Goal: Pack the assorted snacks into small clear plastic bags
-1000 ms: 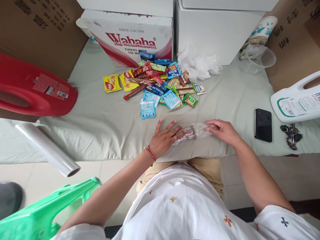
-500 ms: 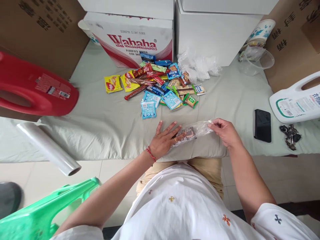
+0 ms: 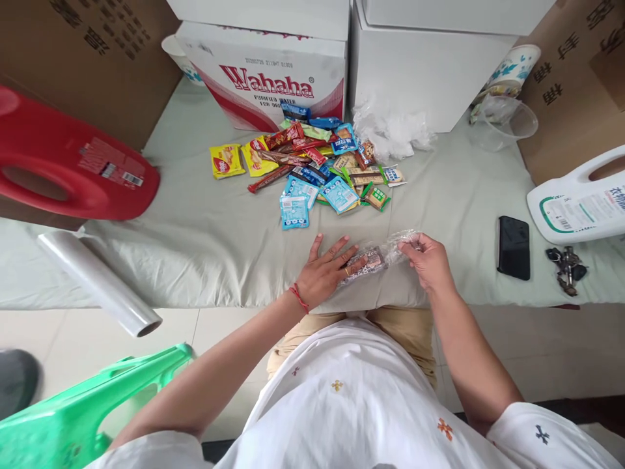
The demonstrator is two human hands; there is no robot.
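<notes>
A dark snack packet [image 3: 373, 258] lies near the table's front edge under clear plastic wrap [image 3: 390, 250]. My left hand [image 3: 323, 273] rests flat with fingers spread, its fingertips on the packet's left part, which they partly hide. At the packet's right, my right hand [image 3: 428, 262] is closed in a pinch on the loose end of the wrap. Farther back is a pile of wrapped snacks [image 3: 312, 156], with light blue sachets [image 3: 294, 213] at its front and yellow packets [image 3: 227, 161] on its left.
A roll of plastic film [image 3: 100, 284] overhangs the front edge at left, near a red jug [image 3: 73, 156]. A Wahaha box [image 3: 273, 75] and crumpled plastic [image 3: 390, 129] stand behind the pile. At right are a phone [image 3: 513, 247], keys [image 3: 568, 268] and a white jug [image 3: 581, 195].
My right hand has moved left toward the packet, and the wrap between them is now shorter and bunched. My left hand stays on the packet. The camera view has shifted slightly.
</notes>
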